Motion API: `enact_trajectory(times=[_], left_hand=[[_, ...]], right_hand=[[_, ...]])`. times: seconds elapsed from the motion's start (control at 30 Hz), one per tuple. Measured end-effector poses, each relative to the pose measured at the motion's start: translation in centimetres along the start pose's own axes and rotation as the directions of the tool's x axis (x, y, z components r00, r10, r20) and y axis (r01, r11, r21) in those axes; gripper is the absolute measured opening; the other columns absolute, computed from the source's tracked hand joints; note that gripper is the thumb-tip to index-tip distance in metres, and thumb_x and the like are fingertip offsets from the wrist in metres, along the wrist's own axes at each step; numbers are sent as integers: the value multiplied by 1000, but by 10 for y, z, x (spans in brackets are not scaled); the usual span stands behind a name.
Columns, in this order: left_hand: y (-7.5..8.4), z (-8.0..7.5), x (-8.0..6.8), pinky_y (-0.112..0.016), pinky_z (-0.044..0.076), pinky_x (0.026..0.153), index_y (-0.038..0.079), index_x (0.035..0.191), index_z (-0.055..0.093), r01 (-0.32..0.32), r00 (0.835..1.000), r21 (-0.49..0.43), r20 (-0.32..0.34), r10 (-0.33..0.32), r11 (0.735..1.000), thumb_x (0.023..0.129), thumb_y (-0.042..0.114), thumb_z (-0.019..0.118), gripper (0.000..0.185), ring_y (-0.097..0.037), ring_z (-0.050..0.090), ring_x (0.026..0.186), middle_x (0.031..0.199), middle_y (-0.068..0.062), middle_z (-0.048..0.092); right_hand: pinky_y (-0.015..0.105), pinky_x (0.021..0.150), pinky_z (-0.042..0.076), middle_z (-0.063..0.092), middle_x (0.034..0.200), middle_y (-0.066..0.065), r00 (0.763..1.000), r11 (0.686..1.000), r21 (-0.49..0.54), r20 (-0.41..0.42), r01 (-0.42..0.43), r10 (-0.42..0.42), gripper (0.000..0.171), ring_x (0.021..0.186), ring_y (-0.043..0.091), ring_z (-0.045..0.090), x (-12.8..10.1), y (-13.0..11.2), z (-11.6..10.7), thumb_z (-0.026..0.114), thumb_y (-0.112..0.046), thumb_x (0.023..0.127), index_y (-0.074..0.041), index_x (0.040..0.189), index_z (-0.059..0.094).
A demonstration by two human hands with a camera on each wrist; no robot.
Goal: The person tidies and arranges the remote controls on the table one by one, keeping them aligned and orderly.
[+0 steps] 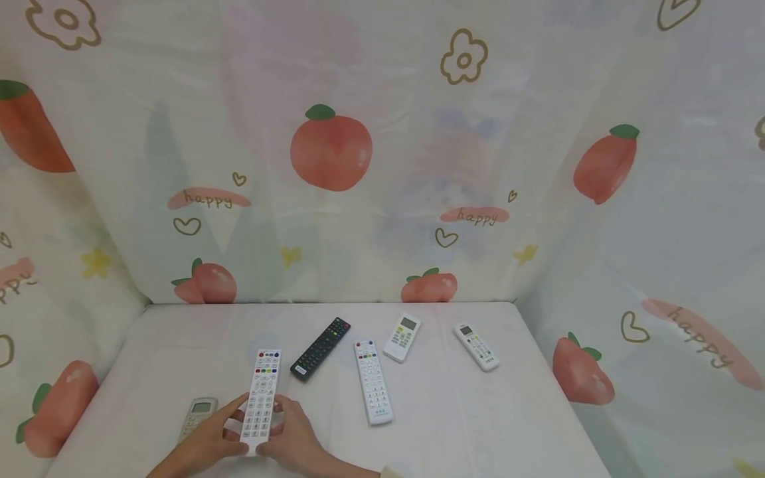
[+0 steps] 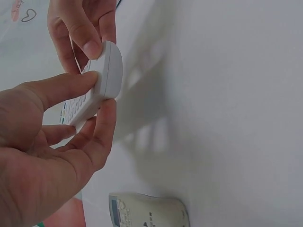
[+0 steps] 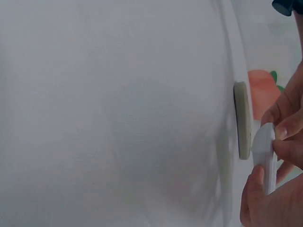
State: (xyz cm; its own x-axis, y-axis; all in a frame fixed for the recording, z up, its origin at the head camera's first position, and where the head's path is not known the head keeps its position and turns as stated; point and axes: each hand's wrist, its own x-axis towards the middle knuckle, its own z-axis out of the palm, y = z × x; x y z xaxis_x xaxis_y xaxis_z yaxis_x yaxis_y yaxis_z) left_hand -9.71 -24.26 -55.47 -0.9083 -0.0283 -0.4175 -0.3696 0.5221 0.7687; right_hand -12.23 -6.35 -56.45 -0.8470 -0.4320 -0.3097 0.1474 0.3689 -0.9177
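Note:
Both hands hold one long white remote control (image 1: 261,398) above the table, its button face up with small coloured keys near the top. My left hand (image 1: 209,435) grips its left edge, thumb on the near end and fingers curled beneath, as the left wrist view shows. On the opposite edge, my right hand (image 1: 297,435) pinches it between thumb and fingers. The remote's rounded near end (image 2: 113,71) faces the left wrist camera. A greyish-beige remote control (image 2: 149,210) with a small screen lies on the table beside my left hand, partly hidden behind it in the head view.
Beyond the hands lie a black remote (image 1: 320,348), another long white remote (image 1: 373,383), and two short white remotes with screens (image 1: 402,338), (image 1: 475,347). The table (image 1: 478,425) has a white cover. Patterned fabric walls (image 1: 382,245) with fruit prints stand behind and at both sides.

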Motion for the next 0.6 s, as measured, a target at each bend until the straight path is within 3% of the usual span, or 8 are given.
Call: enact_trajectory(times=[0.33,0.6], left_hand=[[-17,6,-11,-38,54,74,-4,150,35,-10,998,-39,59,12,999,72,-3,83,91,-23,56,81,110,-12,52],[-23,11,-16,-37,53,70,-5,148,34,104,990,-41,96,-100,994,76,-6,80,86,-24,55,84,111,-12,51]], right_hand=[[26,69,54,48,108,-2,997,997,22,17,-80,79,76,78,10,57,-6,9,14,83,4,73,-4,140,48],[30,70,57,44,111,6,990,987,128,108,-101,87,74,81,15,61,-10,16,20,76,14,71,-1,137,47]])
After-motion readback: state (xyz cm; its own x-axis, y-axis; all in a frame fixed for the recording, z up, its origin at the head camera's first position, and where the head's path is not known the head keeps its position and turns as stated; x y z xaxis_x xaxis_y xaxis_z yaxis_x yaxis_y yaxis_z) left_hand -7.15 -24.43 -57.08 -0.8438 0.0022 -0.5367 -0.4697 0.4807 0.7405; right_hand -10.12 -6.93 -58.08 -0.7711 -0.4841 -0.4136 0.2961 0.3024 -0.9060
